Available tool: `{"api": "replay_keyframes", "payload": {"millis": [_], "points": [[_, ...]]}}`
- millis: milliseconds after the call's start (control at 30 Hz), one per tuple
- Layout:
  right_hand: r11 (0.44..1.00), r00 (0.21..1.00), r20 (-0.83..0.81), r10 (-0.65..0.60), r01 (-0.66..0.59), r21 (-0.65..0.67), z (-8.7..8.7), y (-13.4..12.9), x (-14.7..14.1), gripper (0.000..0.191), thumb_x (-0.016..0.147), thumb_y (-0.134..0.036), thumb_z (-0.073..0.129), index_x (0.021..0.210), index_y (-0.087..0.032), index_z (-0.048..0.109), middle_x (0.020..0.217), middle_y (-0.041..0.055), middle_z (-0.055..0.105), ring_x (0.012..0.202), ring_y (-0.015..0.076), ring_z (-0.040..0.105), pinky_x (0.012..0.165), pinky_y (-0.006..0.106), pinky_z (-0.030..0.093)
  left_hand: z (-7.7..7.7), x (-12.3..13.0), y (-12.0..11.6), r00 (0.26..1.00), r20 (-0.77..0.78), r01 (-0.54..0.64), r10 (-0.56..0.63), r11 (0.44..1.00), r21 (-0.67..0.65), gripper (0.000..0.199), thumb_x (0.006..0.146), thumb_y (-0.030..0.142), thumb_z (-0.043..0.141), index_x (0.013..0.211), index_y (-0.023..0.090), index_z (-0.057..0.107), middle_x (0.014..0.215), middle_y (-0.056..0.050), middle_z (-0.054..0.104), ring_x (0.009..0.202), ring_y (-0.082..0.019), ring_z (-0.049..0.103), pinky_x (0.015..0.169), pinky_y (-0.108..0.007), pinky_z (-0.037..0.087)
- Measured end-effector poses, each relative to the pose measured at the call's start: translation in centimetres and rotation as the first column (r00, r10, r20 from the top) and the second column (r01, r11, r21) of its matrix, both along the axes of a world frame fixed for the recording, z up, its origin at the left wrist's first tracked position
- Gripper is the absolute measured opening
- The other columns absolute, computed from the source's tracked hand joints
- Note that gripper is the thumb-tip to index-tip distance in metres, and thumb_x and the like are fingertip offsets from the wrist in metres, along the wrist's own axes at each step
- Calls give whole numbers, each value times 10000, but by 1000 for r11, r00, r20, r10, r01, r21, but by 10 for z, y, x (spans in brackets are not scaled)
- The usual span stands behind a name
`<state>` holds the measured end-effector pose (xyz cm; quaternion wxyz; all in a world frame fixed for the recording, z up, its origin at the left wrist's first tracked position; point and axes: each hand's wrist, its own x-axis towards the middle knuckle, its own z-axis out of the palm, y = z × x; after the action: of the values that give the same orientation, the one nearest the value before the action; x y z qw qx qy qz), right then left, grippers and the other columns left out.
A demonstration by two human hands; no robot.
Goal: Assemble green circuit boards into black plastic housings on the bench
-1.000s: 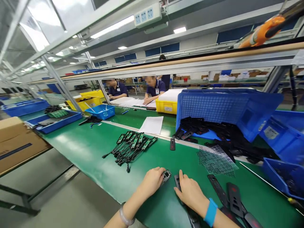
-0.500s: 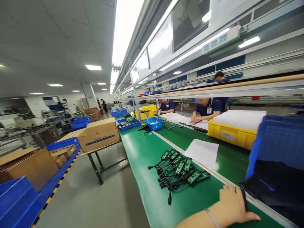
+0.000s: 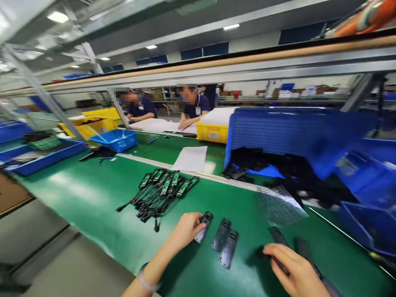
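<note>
My left hand is closed on the side of a dark plastic housing half, which lies on or just above the green bench. Right beside it, two more housing halves lie next to each other. My right hand has its fingers closed on a black plastic housing piece, partly hidden by the fingers. More dark housing pieces lie around and behind that hand. Left of my hands is a pile of green circuit boards with black cables.
A white paper sheet lies behind the boards. A clear plastic sheet is at the right. Blue bins with black parts and a yellow bin of paper stand behind. A blue basket is at left. Two people sit across.
The view has swung right and down. My left hand has gone from resting near the bench divider to gripping a housing half. My right hand has come into view holding a black piece.
</note>
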<state>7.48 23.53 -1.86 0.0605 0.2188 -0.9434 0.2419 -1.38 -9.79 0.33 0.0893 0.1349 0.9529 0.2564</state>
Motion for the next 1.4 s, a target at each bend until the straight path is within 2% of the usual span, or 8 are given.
{"api": "replay_keyframes", "payload": {"millis": [167,267,400,500,633,933,1133,1400], "points": [[977,987,-69,146,-133,166,8,-20,2,295,940,-143,397,1059,-217,657,1190,82,663,1030,228,652,838,347,565,-5,15,6,951,-112,293,-288,956,33,694,798,628,569,1351,216,484,1314,-149,523,1138,-290,550,959,-408,460],[966,984,-47,170,-157,204,7,-35,10,272,916,-110,455,1077,-207,651,1199,81,660,1008,233,653,855,360,549,-9,5,22,805,-201,549,-558,829,-104,1143,573,788,642,1488,247,221,1556,-175,171,1399,-427,173,1104,-633,151],[969,985,-29,169,-161,187,10,-40,14,298,900,-97,485,1118,-237,633,1248,41,635,1025,219,618,895,361,501,-14,1,52,668,-160,707,-727,687,-166,1158,603,813,584,1505,255,118,1557,-169,177,1407,-424,157,1087,-683,63],[968,1000,-12,-4,7,252,14,-30,8,372,879,-53,454,1142,-255,623,1198,41,640,1004,203,592,858,344,485,-16,6,67,699,-174,668,-693,721,-186,985,722,767,512,1491,231,211,1507,-187,310,1381,-394,267,1105,-653,127],[819,937,-89,-339,340,462,10,-19,1,428,838,-43,442,1227,-135,594,1026,175,638,915,312,579,746,455,475,-20,14,75,753,-215,597,-622,783,-176,907,783,729,468,1489,216,220,1490,-191,340,1371,-363,307,1113,-603,210],[969,978,123,-168,141,204,29,-32,24,355,925,-226,480,1276,-237,536,1083,71,632,950,218,605,833,341,470,-24,8,44,687,-270,624,-675,738,-256,1128,675,816,484,1510,207,32,1555,-176,148,1401,-390,213,1113,-592,206],[703,765,42,-643,568,428,23,23,-4,564,866,-328,561,1322,-12,461,991,217,605,910,362,597,723,444,491,-23,3,17,738,-257,562,-624,779,-277,1321,534,854,568,1507,175,-11,1545,-225,131,1380,-443,223,1081,-639,215],[827,816,153,-557,562,16,27,46,-10,538,908,-411,441,1351,-109,413,701,-1,560,595,171,553,557,276,455,-21,-8,40,720,-126,685,-682,728,-28,1186,646,699,668,1504,274,-31,1565,-175,-66,1413,-392,136,1096,-505,297]]}}
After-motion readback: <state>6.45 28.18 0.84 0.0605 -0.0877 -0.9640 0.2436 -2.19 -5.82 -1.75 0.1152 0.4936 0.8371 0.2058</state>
